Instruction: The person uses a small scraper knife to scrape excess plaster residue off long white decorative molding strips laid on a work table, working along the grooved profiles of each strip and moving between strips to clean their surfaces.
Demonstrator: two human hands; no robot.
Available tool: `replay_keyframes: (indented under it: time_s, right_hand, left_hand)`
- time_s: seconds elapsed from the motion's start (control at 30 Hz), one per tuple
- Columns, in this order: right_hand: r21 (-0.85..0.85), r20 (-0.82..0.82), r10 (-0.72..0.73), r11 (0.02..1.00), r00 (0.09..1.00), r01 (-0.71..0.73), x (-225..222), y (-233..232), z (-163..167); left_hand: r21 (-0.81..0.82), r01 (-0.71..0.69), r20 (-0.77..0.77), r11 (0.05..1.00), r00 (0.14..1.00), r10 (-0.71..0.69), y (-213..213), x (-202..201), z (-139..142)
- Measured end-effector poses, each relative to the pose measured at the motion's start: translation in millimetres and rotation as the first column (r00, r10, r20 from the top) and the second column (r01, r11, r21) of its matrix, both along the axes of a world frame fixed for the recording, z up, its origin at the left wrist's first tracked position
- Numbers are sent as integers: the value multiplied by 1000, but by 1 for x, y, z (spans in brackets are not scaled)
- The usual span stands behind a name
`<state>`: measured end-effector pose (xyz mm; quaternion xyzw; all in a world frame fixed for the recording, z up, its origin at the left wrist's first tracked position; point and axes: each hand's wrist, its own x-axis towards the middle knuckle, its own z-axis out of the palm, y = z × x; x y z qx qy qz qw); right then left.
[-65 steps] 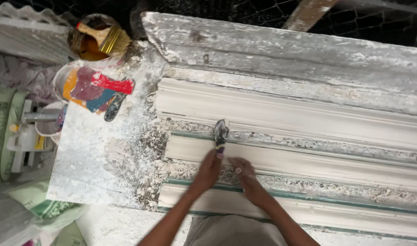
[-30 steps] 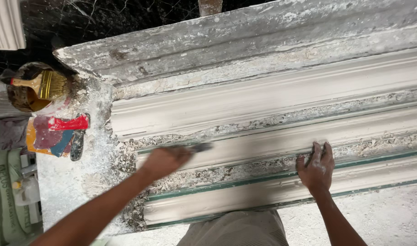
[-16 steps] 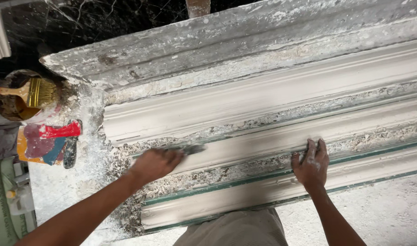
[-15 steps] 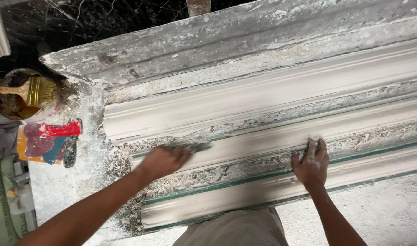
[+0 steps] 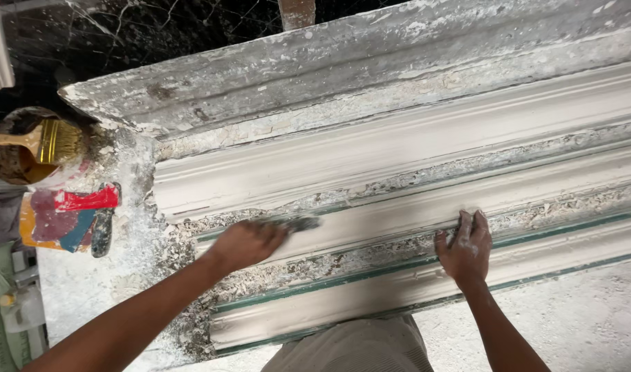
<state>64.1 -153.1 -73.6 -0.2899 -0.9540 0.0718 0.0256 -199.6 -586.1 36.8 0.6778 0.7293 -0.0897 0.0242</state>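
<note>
Closest to us is our own lap in tan cloth [image 5: 357, 348], right at the bottom edge. Just past that, the long white plaster moulding [image 5: 412, 155] runs across the bench, with crumbly scrapings sitting in its grooves.

Our left hand [image 5: 245, 242] is curled tight around the handle of a small scraper [image 5: 298, 223], and the blade end is lying in the groove near the left end of the moulding. It's a bit blurred, so we can't tell much about the blade itself. Our right hand [image 5: 465, 246] is flat on a lower ridge of the moulding, fingers together and pointing away from us, dusted with plaster, not gripping anything.

Off to the left, the bench top [image 5: 81, 289] is caked in white dust. A flattened colourful bag [image 5: 67, 217] in red, blue and orange lies there, and further back a round tub [image 5: 19, 148] has a yellow-bristled brush [image 5: 43, 140] resting in it. Behind the moulding there's a rough grey plaster-crusted slab [image 5: 343, 62], and past that it's just dark.
</note>
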Motion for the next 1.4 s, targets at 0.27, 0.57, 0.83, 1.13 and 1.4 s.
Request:
replay_keyframes:
  time_s: [0.27,0.57,0.83,1.13,1.4]
  right_hand:
    - [13,3,16,1000,1000,-16,-2,2,9]
    - [24,-68,30,999,997,-29,-3,-4,11]
    - [43,-54,1,999,999,2,0,-1,7]
    - [-26,-83,10,1000,997,-12,-1,3,7]
    - [-29,26,-28,999,999,29,0,5,2]
  left_hand:
    - [209,-25,54,978,998,14,76,20,-32]
    - [236,18,39,971,999,-28,110,22,-10]
    - [264,39,17,964,999,-45,114,21,-19]
    - [178,2,-101,984,995,16,108,34,-13]
    - [306,66,-154,950,988,-19,105,26,-22]
